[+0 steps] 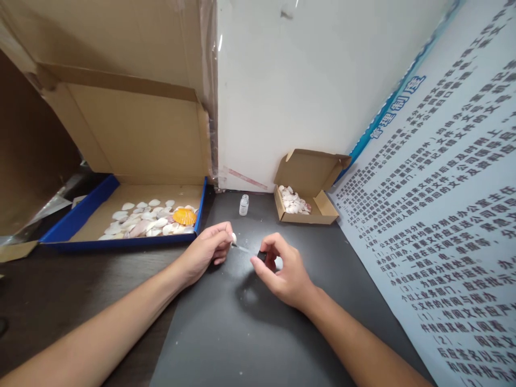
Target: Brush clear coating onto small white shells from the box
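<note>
Shell (234, 237) pinched at left hand (207, 250) fingertips; brush cap (262, 256) gripped in right hand (282, 274) fingers, tip touching shell. Risk, likely: slipping from so small a pinch, smearing fingers.

A small white shell (234, 237) sits pinched upright; a black-capped thin brush (249, 252) lies level, tip touching it.

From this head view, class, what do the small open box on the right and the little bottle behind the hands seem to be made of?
Small open brown box: matte corrugated cardboard, judging by its folded flaps. Little clear bottle: see-through, so glass or clear plastic; too small to tell which.
</note>
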`<state>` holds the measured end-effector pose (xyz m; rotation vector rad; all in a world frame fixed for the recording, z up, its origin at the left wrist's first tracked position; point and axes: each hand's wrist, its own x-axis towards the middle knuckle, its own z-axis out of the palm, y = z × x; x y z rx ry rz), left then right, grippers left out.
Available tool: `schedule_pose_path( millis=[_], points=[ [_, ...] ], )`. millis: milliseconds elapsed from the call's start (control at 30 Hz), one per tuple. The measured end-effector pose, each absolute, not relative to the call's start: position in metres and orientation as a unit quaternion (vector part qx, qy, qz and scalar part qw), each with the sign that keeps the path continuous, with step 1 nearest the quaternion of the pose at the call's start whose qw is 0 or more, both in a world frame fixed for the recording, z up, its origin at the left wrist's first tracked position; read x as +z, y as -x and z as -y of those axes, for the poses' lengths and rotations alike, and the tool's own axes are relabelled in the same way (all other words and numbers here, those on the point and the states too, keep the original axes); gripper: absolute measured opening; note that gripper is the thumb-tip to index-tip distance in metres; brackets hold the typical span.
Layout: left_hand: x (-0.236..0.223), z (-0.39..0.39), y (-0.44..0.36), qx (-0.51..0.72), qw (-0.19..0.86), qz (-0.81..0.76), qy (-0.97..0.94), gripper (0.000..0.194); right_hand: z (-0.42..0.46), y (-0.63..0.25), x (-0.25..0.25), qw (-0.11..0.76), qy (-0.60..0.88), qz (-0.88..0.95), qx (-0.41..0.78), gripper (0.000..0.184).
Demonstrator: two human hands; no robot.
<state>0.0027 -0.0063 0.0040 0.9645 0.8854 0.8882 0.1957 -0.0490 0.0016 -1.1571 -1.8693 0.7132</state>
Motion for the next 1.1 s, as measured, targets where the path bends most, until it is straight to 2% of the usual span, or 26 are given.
schedule_pose_path(
  millis=[200, 367, 500, 667, 833, 967, 1100],
  points=[
    [0.0042, 0.0057, -0.0025, 0.397, 0.705, -0.4, -0.43, 0.02, 0.0494, -0.1953, 0.0015, 0.373, 0.465, 0.749, 0.289, 0.018],
    [0.0042, 0.006, -0.0014, 0.394, 0.707, -0.397, -0.433, 0.019, 0.0486, -0.1952, -0.0005, 0.42, 0.459, 0.734, 0.271, 0.018],
    [0.004, 0.0059, -0.0018, 0.397, 0.705, -0.4, -0.43, 0.022, 0.0485, -0.1953, -0.0002, 0.371, 0.463, 0.752, 0.285, 0.017],
    [0.0021, 0.0053, -0.0018, 0.4, 0.704, -0.399, -0.43, 0.023, 0.0498, -0.1946, 0.0003, 0.418, 0.449, 0.739, 0.278, 0.018],
    [0.0007, 0.0048, -0.0012, 0.4, 0.708, -0.392, -0.43, 0.024, 0.0487, -0.195, -0.001, 0.383, 0.457, 0.751, 0.283, 0.018],
    [0.0011, 0.0048, -0.001, 0.398, 0.709, -0.391, -0.431, 0.024, 0.0484, -0.1958, -0.0012, 0.401, 0.447, 0.746, 0.288, 0.017],
    [0.0017, 0.0043, -0.0009, 0.397, 0.71, -0.391, -0.43, 0.023, 0.0489, -0.1956, -0.0015, 0.377, 0.46, 0.75, 0.289, 0.017]
  ],
)
